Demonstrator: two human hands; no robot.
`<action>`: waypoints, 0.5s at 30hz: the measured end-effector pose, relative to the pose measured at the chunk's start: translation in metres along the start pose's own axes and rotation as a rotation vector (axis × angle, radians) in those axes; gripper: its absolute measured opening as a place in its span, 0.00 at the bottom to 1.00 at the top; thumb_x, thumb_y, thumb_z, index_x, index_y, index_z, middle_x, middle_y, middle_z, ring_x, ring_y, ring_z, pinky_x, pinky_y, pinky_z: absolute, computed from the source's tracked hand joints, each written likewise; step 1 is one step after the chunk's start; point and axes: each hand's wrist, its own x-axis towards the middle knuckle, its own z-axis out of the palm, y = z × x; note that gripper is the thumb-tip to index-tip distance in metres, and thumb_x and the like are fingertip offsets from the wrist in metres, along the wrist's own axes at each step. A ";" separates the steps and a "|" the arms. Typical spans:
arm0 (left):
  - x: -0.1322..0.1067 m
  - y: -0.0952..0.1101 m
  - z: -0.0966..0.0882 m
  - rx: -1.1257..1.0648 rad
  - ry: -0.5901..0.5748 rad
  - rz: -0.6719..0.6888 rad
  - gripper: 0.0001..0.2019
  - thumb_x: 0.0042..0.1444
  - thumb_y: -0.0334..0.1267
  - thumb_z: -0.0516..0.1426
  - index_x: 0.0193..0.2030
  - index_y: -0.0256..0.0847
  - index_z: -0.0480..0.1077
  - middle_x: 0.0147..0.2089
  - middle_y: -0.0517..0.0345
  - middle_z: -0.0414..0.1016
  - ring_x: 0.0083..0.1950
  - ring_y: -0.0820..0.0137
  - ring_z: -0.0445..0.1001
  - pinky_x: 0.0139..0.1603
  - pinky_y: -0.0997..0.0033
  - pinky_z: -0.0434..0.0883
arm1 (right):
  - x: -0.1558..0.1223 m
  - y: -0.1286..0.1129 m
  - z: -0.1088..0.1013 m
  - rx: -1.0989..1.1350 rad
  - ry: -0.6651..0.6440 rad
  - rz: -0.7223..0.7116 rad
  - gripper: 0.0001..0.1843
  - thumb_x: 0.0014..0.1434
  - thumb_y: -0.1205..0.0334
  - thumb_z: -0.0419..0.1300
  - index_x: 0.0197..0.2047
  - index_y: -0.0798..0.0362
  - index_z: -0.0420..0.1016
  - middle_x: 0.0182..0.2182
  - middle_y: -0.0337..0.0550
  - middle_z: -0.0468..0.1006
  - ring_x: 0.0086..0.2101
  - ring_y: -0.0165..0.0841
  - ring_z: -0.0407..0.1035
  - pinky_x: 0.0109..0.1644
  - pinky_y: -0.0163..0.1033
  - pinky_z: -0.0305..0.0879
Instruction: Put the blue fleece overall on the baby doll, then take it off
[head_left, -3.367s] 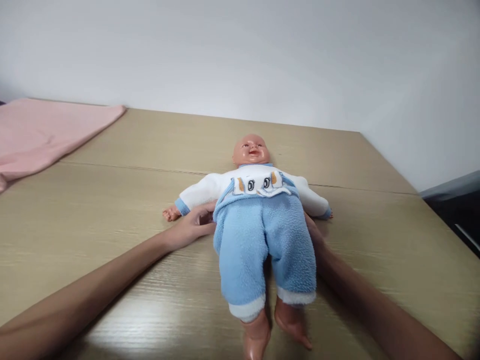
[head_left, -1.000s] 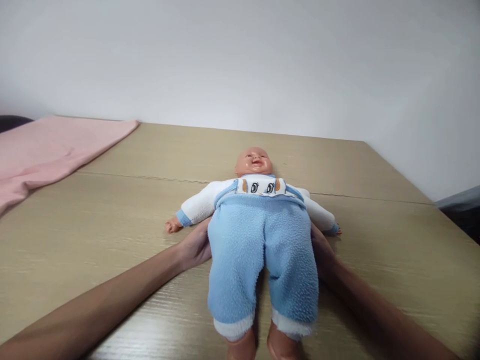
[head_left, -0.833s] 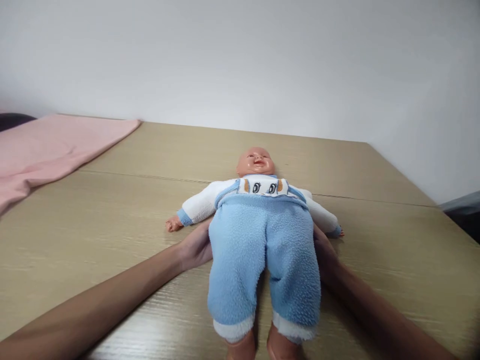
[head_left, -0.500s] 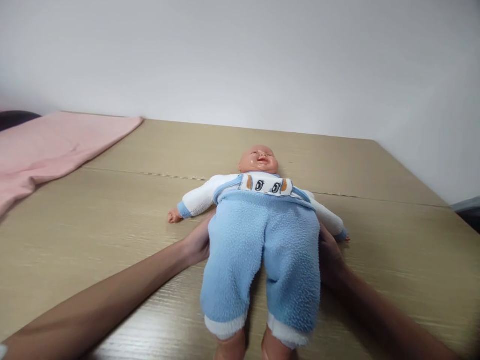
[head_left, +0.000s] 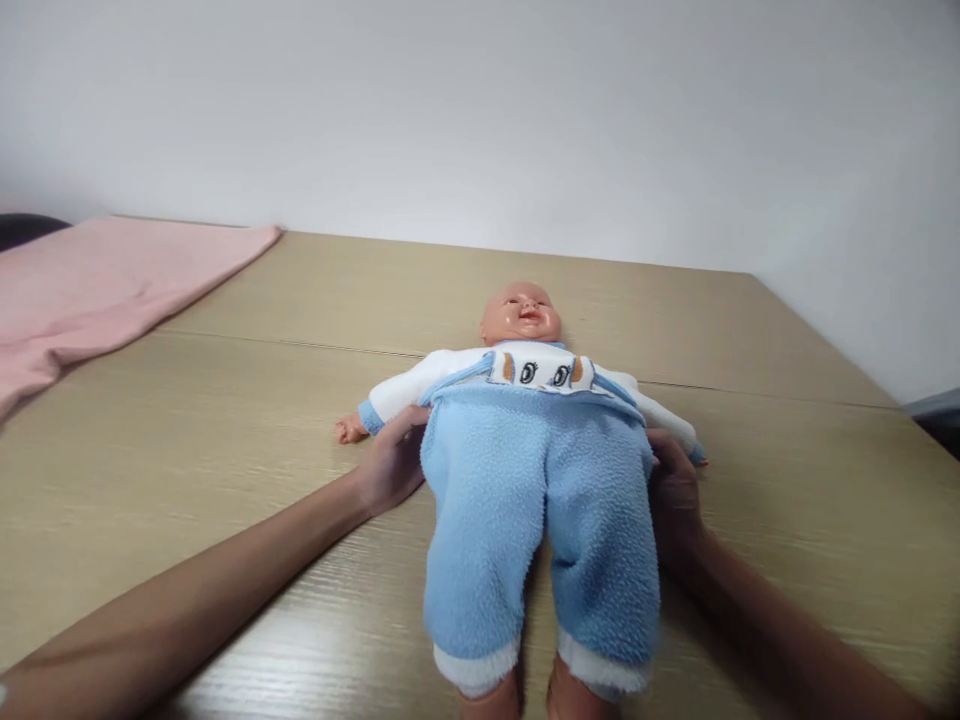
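A baby doll [head_left: 523, 312] lies on its back on the wooden table [head_left: 225, 420], head away from me. It wears a white top and fluffy blue trousers [head_left: 536, 510] with a bib showing cartoon eyes. My left hand [head_left: 391, 462] grips the trousers at the doll's left-side waist, fingers curled into the fabric. My right hand [head_left: 673, 495] holds the other side of the waist, partly hidden behind the blue fleece. The doll's bare feet poke out at the bottom edge.
A pink cloth [head_left: 97, 285] lies spread at the table's far left. A white wall stands behind the table. The table's right edge runs diagonally at the right, with a dark area [head_left: 937, 420] beyond it.
The blue trousers sit higher on the doll than 3.4 s ago, with the bib now up on the chest. Over the last second the doll shifted slightly right and my hands moved up its waist.
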 end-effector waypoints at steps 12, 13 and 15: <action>0.009 -0.002 0.002 0.131 -0.129 0.155 0.16 0.65 0.53 0.70 0.43 0.43 0.78 0.39 0.58 0.77 0.45 0.62 0.74 0.50 0.66 0.71 | -0.002 0.010 -0.005 -0.261 0.165 -0.295 0.09 0.63 0.49 0.67 0.37 0.44 0.78 0.34 0.39 0.72 0.37 0.41 0.64 0.42 0.45 0.63; 0.008 -0.002 0.001 0.175 -0.124 0.173 0.16 0.66 0.54 0.70 0.42 0.43 0.77 0.37 0.60 0.74 0.42 0.64 0.71 0.47 0.68 0.69 | -0.001 0.011 -0.006 -0.314 0.169 -0.316 0.10 0.64 0.48 0.67 0.39 0.44 0.79 0.35 0.39 0.72 0.37 0.41 0.64 0.44 0.45 0.63; 0.006 0.003 0.002 0.303 -0.117 0.235 0.17 0.68 0.54 0.69 0.41 0.42 0.77 0.37 0.61 0.71 0.40 0.67 0.66 0.44 0.71 0.66 | -0.001 0.012 -0.008 -0.398 0.178 -0.386 0.10 0.66 0.48 0.67 0.40 0.44 0.79 0.36 0.38 0.73 0.39 0.41 0.65 0.46 0.45 0.64</action>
